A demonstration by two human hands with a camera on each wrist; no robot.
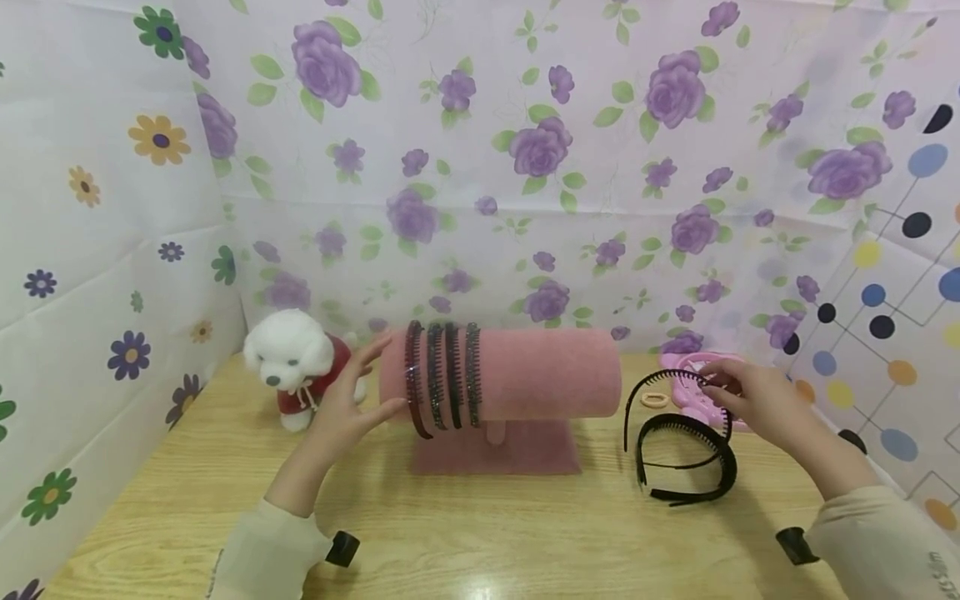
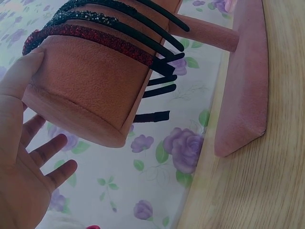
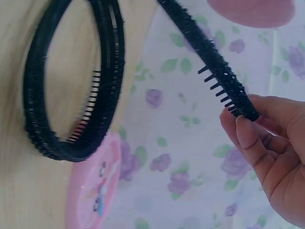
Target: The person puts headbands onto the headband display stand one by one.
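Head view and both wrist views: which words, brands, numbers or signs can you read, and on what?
Right sleeve: sideways letters, perhaps "etsSlim", too blurred to be sure.
Left sleeve: small dark print, too blurred to read.
Pink item: printed picture, no legible lettering.
Headbands and pink stand: none seen.

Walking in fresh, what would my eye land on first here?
Probably the pink headband stand at the middle of the wooden table, with four headbands, some glittery, around its left part. Left of it is a white plush dog in red clothing. On the right, the right hand pinches a black toothed headband.
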